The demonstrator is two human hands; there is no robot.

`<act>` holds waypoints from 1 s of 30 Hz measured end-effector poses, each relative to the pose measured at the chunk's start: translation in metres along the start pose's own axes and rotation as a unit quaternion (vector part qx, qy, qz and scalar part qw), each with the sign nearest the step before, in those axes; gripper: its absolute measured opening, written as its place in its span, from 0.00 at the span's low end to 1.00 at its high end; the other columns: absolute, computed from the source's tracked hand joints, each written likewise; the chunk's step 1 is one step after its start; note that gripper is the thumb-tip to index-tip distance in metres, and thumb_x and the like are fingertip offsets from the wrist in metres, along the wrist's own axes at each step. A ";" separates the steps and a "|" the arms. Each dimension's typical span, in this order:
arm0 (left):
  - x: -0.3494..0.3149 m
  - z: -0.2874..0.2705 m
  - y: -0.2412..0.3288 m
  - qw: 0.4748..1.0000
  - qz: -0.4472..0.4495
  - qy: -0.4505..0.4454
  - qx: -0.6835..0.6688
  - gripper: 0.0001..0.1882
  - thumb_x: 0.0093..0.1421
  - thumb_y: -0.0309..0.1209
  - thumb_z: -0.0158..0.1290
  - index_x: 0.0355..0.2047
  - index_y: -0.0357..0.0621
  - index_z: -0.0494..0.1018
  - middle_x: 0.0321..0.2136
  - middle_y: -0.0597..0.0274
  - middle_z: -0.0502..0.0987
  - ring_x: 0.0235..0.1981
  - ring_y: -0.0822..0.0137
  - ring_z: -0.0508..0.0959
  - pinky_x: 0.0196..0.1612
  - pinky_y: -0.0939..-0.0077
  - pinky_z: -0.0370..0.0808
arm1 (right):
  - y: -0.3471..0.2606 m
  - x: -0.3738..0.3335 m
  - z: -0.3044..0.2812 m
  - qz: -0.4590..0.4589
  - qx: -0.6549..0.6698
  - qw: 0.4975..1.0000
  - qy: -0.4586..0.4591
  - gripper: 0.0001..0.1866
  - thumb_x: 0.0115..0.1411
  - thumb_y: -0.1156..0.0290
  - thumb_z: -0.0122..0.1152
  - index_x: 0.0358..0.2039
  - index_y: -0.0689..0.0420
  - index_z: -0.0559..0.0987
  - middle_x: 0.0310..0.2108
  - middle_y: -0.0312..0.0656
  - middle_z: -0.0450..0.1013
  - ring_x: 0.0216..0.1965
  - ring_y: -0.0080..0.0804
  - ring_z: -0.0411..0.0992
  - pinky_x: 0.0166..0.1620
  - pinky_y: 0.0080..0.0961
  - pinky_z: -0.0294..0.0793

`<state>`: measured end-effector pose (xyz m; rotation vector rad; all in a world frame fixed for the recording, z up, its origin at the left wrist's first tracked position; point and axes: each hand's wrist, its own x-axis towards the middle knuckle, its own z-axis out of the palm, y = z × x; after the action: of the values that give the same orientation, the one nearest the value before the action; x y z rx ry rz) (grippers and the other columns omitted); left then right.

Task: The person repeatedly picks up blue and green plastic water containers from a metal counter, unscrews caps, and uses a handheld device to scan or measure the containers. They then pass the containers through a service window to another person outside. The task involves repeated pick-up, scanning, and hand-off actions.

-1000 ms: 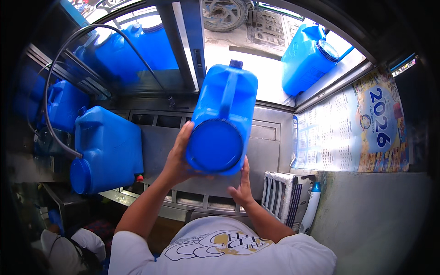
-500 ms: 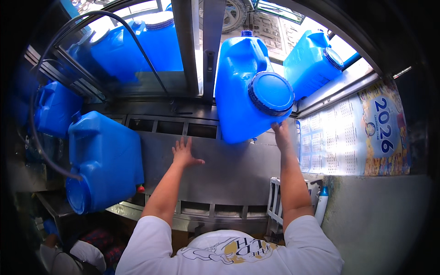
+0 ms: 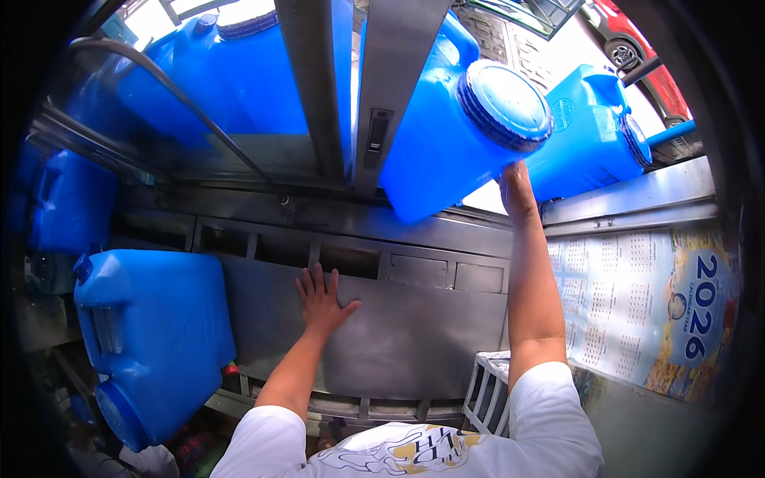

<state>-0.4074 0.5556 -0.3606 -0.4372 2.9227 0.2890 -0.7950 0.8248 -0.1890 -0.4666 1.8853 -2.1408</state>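
A large blue water jug (image 3: 434,147) with a wide round cap leans at the window opening. My right hand (image 3: 518,191) reaches out to its lower right side, just below the cap, and grips it there; part of the fingers is hidden by the jug. My left hand (image 3: 323,303) lies with spread fingers on the steel counter (image 3: 398,334), holding nothing. To its left stands another blue jug (image 3: 159,319) with its round cap facing down toward me, apart from the hand.
Outside the window stand more blue jugs, one light blue jug (image 3: 586,135) at the right. A steel window post (image 3: 390,103) rises beside the held jug. A curved hose (image 3: 183,95) crosses the upper left. A calendar (image 3: 629,303) hangs at the right, above a white rack (image 3: 488,390).
My right hand has moved farther away with the jug, outward through the window opening. My left hand stays spread on the counter. The view has shifted, and a red vehicle now shows outside.
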 end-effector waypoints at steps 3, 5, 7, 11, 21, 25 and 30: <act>0.001 0.001 0.001 1.000 -0.008 -0.006 0.008 0.57 0.53 0.74 0.46 0.73 0.58 0.40 0.73 0.44 0.36 0.72 0.34 0.34 0.69 0.32 0.31 | -0.005 0.034 0.028 -0.021 -0.004 1.000 0.011 0.34 0.64 0.55 0.58 0.64 0.61 0.63 0.44 0.37 0.68 0.46 0.25 0.66 0.52 0.29 0.68; 0.001 0.004 0.001 1.000 -0.011 -0.011 0.017 0.57 0.53 0.74 0.46 0.73 0.58 0.39 0.73 0.44 0.34 0.72 0.34 0.34 0.69 0.32 0.30 | 0.000 0.056 0.049 -0.033 -0.023 0.999 0.036 0.37 0.65 0.52 0.57 0.66 0.61 0.59 0.55 0.44 0.66 0.57 0.34 0.64 0.61 0.35 0.62; 0.000 0.008 0.001 0.999 0.005 0.033 0.015 0.58 0.52 0.73 0.47 0.73 0.58 0.39 0.73 0.45 0.34 0.72 0.35 0.33 0.69 0.33 0.30 | 0.006 0.075 0.066 -0.040 -0.038 0.997 0.061 0.39 0.66 0.50 0.57 0.67 0.61 0.57 0.62 0.48 0.63 0.62 0.39 0.60 0.65 0.38 0.57; 0.000 0.013 0.000 0.998 0.011 0.060 0.001 0.59 0.52 0.73 0.49 0.74 0.59 0.38 0.74 0.46 0.33 0.73 0.36 0.33 0.69 0.33 0.30 | 0.012 0.094 0.084 -0.041 -0.045 0.996 0.060 0.41 0.66 0.48 0.58 0.68 0.59 0.54 0.65 0.51 0.61 0.65 0.43 0.58 0.67 0.40 0.54; -0.001 0.009 0.002 0.999 0.007 0.053 0.004 0.58 0.52 0.72 0.49 0.73 0.58 0.40 0.73 0.45 0.35 0.73 0.36 0.33 0.69 0.33 0.31 | 0.005 0.081 0.136 -0.076 -0.070 0.989 0.109 0.55 0.54 0.36 0.66 0.70 0.56 0.53 0.61 0.53 0.64 0.62 0.45 0.63 0.64 0.38 0.62; 0.000 0.011 0.001 0.999 0.008 0.052 0.001 0.58 0.52 0.73 0.47 0.73 0.59 0.38 0.73 0.45 0.35 0.72 0.35 0.35 0.69 0.31 0.33 | 0.009 0.081 0.147 -0.084 -0.066 0.984 0.141 0.62 0.48 0.28 0.65 0.70 0.58 0.53 0.61 0.54 0.64 0.63 0.46 0.63 0.64 0.38 0.62; -0.001 0.012 0.000 0.997 0.016 0.069 -0.004 0.58 0.52 0.74 0.47 0.73 0.59 0.38 0.73 0.46 0.35 0.72 0.36 0.35 0.69 0.31 0.34 | 0.006 0.095 0.157 -0.095 -0.081 0.979 0.160 0.51 0.56 0.37 0.66 0.67 0.59 0.56 0.59 0.52 0.66 0.60 0.44 0.65 0.62 0.40 0.64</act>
<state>-0.4053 0.5584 -0.3717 -0.4294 3.0662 0.2853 -0.8194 0.6437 -0.1708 -0.3635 2.2864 -2.3082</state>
